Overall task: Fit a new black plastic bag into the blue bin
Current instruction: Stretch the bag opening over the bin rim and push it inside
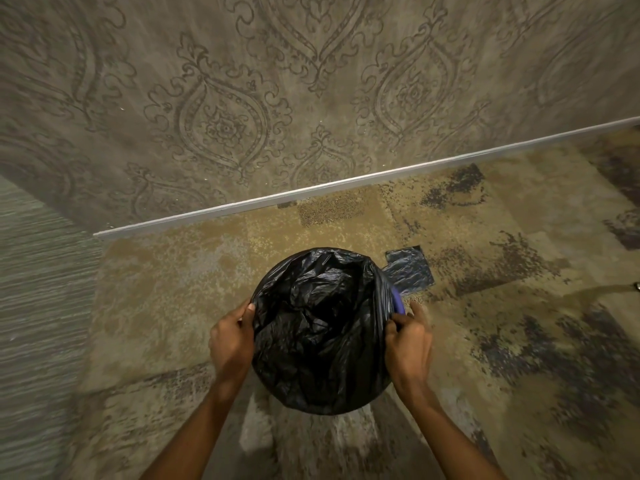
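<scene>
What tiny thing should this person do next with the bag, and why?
Probably the right hand should pull the black bag outward over the blue bin, whose rim shows bare on that side; by the left hand the rim looks covered.

Open carpet (pixel 166 306) rings the bin (pixel 399 303) (wall (pixel 311 98) well behind); a dark patch (pixel 410 270), perhaps plastic, lies just beside

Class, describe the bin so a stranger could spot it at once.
Start at the white skirting board under the patterned wall. On the carpet before it, a left hand and a right hand grip the crinkled black bag lining a round bin. Unlike the flat dark square beside it, it shows a blue rim.
</scene>
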